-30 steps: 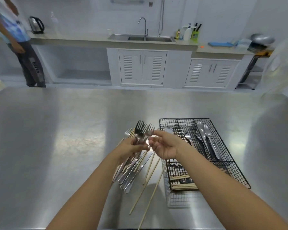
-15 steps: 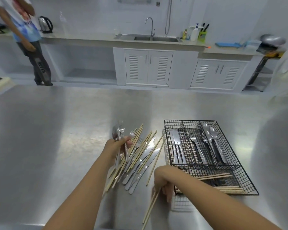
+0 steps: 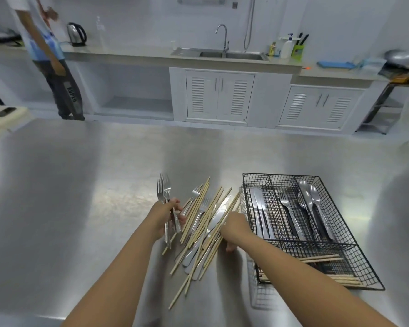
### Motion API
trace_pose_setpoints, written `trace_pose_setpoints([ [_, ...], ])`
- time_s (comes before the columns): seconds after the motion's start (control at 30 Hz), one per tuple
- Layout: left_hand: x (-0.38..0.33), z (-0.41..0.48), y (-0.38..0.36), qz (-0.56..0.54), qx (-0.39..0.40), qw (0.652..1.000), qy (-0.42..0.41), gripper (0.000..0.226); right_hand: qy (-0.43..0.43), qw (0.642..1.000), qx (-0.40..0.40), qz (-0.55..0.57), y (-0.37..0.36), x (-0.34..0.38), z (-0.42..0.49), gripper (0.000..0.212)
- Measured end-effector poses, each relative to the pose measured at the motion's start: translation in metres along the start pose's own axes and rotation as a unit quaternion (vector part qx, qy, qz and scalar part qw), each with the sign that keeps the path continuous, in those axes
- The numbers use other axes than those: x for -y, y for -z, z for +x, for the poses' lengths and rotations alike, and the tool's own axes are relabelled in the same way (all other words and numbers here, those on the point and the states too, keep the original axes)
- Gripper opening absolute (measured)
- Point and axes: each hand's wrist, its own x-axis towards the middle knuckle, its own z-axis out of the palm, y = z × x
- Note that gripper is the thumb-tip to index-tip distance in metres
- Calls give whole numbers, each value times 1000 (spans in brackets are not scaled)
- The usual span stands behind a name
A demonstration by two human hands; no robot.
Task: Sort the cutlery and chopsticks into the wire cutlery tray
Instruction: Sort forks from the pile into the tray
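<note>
Steel table (image 3: 57,197): large bare surface, carries all task items. Wire cutlery tray (image 3: 373,274): black mesh, sits on table at right, w/ 3 long compartments at far end and 1 cross compartment at near end. Left compartment: knives (image 3: 259,213). Middle compartment: fork (image 3: 289,212). Right compartment: spoons (image 3: 313,204). Near cross compartment: sorted chopsticks (image 3: 324,258), lying crosswise.

Loose pile (image 3: 206,230): chopsticks mixed w/ knives and forks, on table just beside tray's left wall, fanned out toward far side.

Left hand (image 3: 163,218): at left edge of pile, fingers closed around bunch of forks (image 3: 164,192); tines point up and away, handles hang below the fist.

Right hand (image 3: 235,227): back of hand up, btwn pile and tray, fingers curled down onto near ends of loose chopsticks. Contact visible; whether any stick is actually gripped, cannot tell, as fingertips are hidden under the hand.

Background: counter w/ sink (image 3: 232,54), a second person (image 3: 50,64) standing at far left.
</note>
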Motion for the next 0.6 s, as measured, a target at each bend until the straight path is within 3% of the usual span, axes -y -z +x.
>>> trace_pose_setpoints([
  [0.07, 1, 4, 3, 33, -11, 999, 1, 15, -5, 996, -87, 1, -2, 3, 1, 10],
  [0.17, -1, 9, 6, 48, -26, 998, 14, 15, 35, 983, -165, 76, -10, 17, 7, 16],
  [0.33, -6, 7, 5, 25, 40, 997, 53, 20, 3, 969, -105, 225, -20, 45, 24, 27],
  [0.43, -6, 7, 7, -38, 92, 993, 57, 26, -20, 968, -81, 237, -24, 52, 31, 30],
  [0.6, -2, 11, 15, -122, 159, 977, 70, 26, -77, 961, -84, 251, -23, 60, 37, 16],
])
